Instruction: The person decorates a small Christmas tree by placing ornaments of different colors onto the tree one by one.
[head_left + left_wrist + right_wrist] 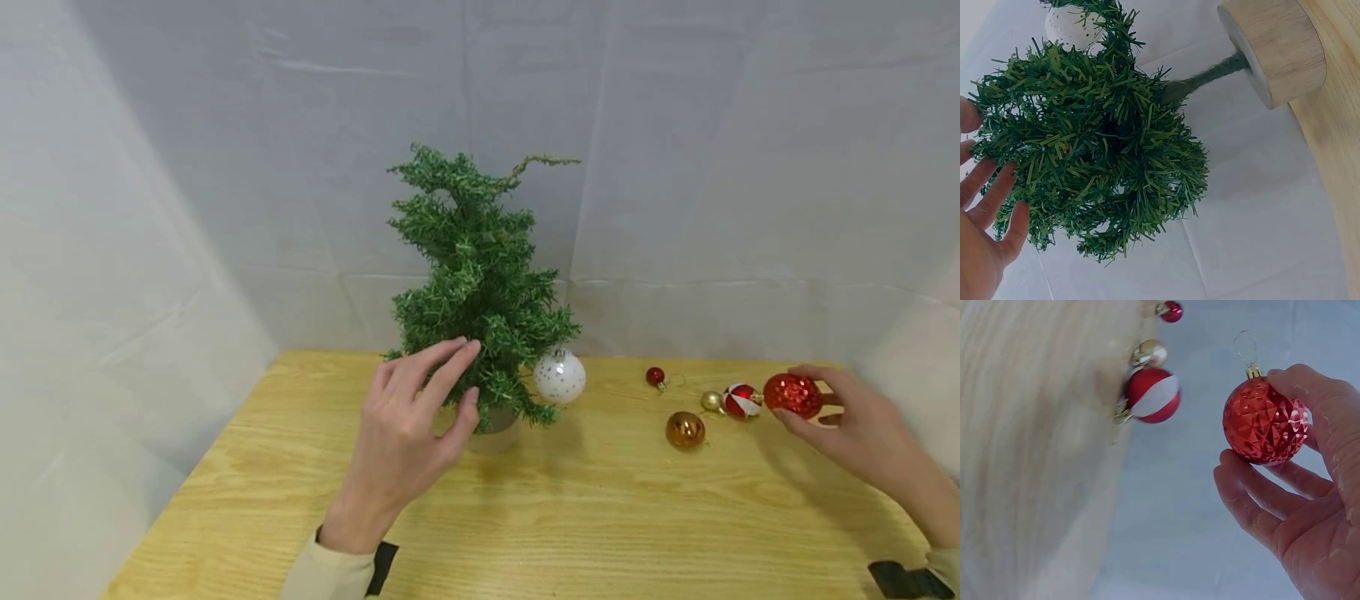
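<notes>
- Pinched the red faceted bauble (795,397) between the thumb and fingers of the right hand (870,433), with gold cap and thread loop free of the fingers.
- Held that bauble off the table (525,517), judging by the right wrist view, and well apart from the tree.
- Raised the left hand (408,425) before the green tree (480,275), fingers loosely extended and gripping nothing; could not tell light contact with the foliage from mere nearness.
- Saw a white dotted bauble (559,378) hung low on the right side of the tree, the only ornament visible on the branches.
- Found four more baubles lying loose on the table between tree and right hand: small dark red (655,376), small gold (711,401), red-and-white (741,402) and amber (686,429).
- Noted the tree upright on a wooden base (1285,50), with a pale cloth (675,208) behind.
- Judged the trimming barely begun: counted one bauble hung, one in hand but not yet on a branch, four loose and waiting.
</notes>
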Available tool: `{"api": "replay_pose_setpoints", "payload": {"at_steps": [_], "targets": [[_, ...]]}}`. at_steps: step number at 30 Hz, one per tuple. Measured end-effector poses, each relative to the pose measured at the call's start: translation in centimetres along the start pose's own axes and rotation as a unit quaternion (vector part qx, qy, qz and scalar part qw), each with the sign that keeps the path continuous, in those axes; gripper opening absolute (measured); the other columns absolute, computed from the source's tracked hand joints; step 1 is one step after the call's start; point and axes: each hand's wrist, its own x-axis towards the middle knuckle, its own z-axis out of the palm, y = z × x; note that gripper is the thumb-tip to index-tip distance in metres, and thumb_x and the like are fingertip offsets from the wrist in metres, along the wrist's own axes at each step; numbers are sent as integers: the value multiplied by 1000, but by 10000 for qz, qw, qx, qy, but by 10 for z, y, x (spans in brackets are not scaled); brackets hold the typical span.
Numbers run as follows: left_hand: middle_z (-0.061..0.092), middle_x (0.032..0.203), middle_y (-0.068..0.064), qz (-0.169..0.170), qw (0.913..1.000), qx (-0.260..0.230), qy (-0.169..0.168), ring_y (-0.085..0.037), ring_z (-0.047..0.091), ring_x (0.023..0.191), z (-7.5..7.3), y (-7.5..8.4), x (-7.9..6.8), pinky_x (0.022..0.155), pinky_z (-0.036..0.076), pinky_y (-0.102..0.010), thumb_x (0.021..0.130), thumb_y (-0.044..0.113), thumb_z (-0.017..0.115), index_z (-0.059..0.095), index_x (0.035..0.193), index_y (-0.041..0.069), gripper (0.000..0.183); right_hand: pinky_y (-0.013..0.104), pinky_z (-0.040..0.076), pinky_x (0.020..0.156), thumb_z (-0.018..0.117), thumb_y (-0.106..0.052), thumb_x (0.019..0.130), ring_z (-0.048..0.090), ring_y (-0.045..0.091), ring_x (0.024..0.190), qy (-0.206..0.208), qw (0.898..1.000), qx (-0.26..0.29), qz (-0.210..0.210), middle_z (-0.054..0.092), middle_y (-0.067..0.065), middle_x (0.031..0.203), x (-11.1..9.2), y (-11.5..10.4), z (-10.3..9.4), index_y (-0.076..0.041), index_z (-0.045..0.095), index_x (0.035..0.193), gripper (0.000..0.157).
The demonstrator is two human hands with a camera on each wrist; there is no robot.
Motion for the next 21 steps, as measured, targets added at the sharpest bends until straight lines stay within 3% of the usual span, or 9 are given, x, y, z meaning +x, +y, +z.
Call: {"api": "replay_pose_setpoints", "payload": {"at_steps": [2, 4, 13, 21], "targets": [[70, 127, -13, -14, 10000, -4, -13, -28, 69, 105, 0, 0, 0, 83, 51, -45, 102, 24, 57, 67, 133, 8, 37, 7, 48, 56, 88, -3, 74, 51, -19, 84, 231, 9995, 5, -236, 64, 23, 107, 1, -5, -2, 3, 62, 125, 57], [70, 127, -13, -28, 10000, 1, -20, -28, 69, 105, 0, 0, 0, 84, 51, -45, 101, 24, 58, 67, 133, 7, 37, 3, 46, 59, 88, -1, 72, 38, -28, 88, 363, 9985, -19, -403, 65, 20, 105, 3, -10, -3, 1, 63, 124, 58], [70, 127, -13, -51, 10000, 26, -18, -28, 68, 105, -1, 0, 0, 83, 51, -45, 102, 24, 58, 67, 132, 7, 36, -1, 43, 61, 89, -7, 75, 38, -28, 89, 367, 9990, 109, -240, 66, 17, 107, 7, -41, -12, -4, 65, 126, 56], [70, 126, -13, -62, 10000, 23, -21, -28, 69, 104, -2, 0, -1, 82, 51, -45, 101, 24, 58, 67, 133, 7, 37, -2, 43, 65, 90, -3, 72, 41, -27, 92, 516, 9972, 162, -521, 66, 11, 110, 8, -65, -19, -6, 66, 126, 59]]}}
